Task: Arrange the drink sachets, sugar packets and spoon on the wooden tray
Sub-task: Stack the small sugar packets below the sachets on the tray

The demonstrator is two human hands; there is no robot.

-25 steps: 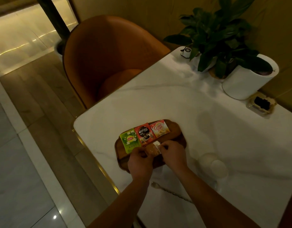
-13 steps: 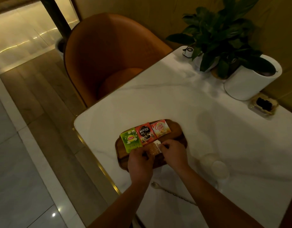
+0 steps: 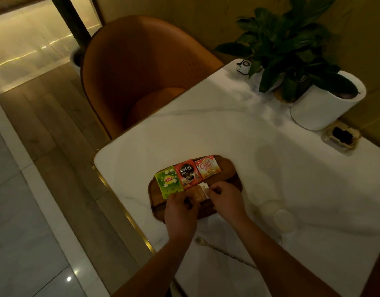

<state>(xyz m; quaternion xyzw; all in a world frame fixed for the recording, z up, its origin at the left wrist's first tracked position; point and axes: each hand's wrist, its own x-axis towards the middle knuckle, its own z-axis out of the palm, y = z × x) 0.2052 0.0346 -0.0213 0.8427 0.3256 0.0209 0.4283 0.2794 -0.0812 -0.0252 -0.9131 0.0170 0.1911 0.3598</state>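
Observation:
An oval wooden tray (image 3: 231,170) lies near the table's left front corner. Across its far half sit a green Lipton sachet (image 3: 168,181), a red Nescafe sachet (image 3: 187,173) and an orange Coffee-mate sachet (image 3: 207,166), side by side. In front of them lie a brown sugar packet (image 3: 196,194) and a white sugar packet (image 3: 204,186) partly under it. My left hand (image 3: 180,211) pinches the brown packet's near edge. My right hand (image 3: 224,199) has its fingertips on the white packet. A long metal spoon (image 3: 224,252) lies on the table between my forearms, off the tray.
Two white round lids or cups (image 3: 278,213) stand right of the tray. A potted plant in a white pot (image 3: 322,108) and a small glass dish (image 3: 341,136) are at the back right. An orange chair (image 3: 137,69) stands beyond the table's left edge.
Both hands stay on the sugar packets with only slight finger shifts. The view has drifted a little; the sachets and spoon have not moved.

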